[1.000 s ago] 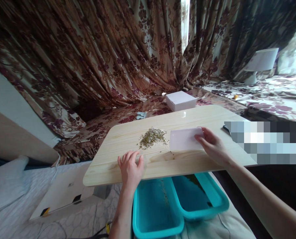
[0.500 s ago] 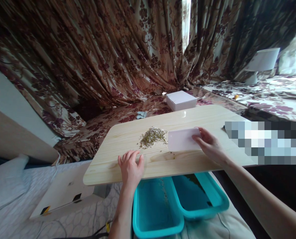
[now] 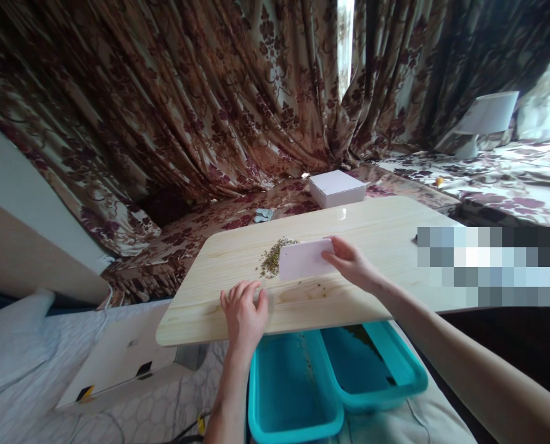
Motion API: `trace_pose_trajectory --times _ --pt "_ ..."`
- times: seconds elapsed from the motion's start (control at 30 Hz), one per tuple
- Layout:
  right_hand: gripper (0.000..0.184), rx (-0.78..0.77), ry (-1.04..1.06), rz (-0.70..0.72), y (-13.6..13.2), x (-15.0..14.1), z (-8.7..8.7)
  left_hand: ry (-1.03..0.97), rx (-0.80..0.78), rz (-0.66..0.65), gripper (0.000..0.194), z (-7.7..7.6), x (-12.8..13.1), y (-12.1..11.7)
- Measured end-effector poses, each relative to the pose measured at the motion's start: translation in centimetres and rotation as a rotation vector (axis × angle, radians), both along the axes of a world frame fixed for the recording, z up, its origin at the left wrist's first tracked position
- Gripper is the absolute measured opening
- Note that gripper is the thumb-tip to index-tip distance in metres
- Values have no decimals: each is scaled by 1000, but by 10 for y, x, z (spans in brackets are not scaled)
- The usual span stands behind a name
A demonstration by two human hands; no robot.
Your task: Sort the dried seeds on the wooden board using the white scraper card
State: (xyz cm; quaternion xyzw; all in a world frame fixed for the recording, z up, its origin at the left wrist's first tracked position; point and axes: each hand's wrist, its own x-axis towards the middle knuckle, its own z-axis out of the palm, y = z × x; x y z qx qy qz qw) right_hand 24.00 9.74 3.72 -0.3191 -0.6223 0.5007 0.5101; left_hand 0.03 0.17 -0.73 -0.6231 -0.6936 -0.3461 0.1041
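Observation:
A pale wooden board (image 3: 377, 228) lies in front of me. On it sits a small heap of greenish dried bits (image 3: 270, 262). My right hand (image 3: 351, 265) grips a white plastic card (image 3: 303, 260) by its right end, and the card's left edge has reached into the heap, covering part of it. Resting on the board's near edge, my left hand (image 3: 243, 311) has its fingers curled loosely and holds nothing.
Two turquoise plastic bins (image 3: 293, 394) sit side by side under the board's near edge, the left one (image 3: 372, 370) with a few specks inside. A white box (image 3: 336, 188) lies beyond the board. Flowered curtains hang behind. A flat cardboard box (image 3: 118, 364) lies at the left.
My right hand has slid the white card leftward across the board into the heap of dried bits. The left hand has stayed in place.

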Motion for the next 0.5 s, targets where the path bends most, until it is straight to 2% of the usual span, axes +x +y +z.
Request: trace_pose_trajectory --times 0.1,0.23,0.33,0.5 --pt "19 -13 -15 131 12 -18 -1 -48 25 41 26 1 0 0" --pt "21 -88 -23 292 23 -36 -1 -210 105 110 31 3 -4 1" --pt "23 -143 -18 343 24 -40 -1 -292 137 96 34 4 -7 1" --pt "26 -158 -49 359 18 -29 2 -261 136 63 36 5 -6 0"
